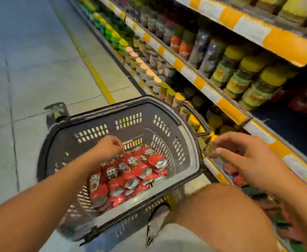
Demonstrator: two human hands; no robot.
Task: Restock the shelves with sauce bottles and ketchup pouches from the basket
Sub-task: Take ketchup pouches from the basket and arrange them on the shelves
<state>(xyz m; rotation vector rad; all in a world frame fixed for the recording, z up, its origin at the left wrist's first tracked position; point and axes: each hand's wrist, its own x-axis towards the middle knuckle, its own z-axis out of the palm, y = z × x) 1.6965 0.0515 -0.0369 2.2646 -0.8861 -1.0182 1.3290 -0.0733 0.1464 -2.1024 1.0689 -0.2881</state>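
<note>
Head view down a shop aisle: a person crouches beside a dark plastic basket (pixel 189 142) that stands on the tiled floor (pixel 31 70), just beside a run of shelves (pixel 227 110) with orange and white price strips along their edges. Red and silver ketchup pouches (pixel 129 177) lie heaped in the bottom of the basket, filling most of its floor.

The left hand (pixel 109 146) reaches down into the basket, its fingers curled above the far end of the heap, near the slotted back wall. Blur hides whether its grip has closed on a pouch or merely hovers over the pile, so that cannot be told.

The right hand (pixel 240 151) is out over the basket's right rim, close to the lowest shelf. Its fingers and thumb are bent round a small brownish jar or bottle (pixel 210 149), which shows at the fingertips; the grip looks pinched on it, though the object is too blurred to name more closely.

Rows of jars with yellow lids (pixel 252 64) stand on the middle shelf to the right, with darker jars (pixel 201 46) beside them further along, and green and yellow packs (pixel 112 33) line the lower shelves far down the aisle. More red packs (pixel 238 179) lie on the bottom shelf just beneath the right wrist. A bare knee (pixel 221 211) fills the lower foreground between the basket and the shelving.
</note>
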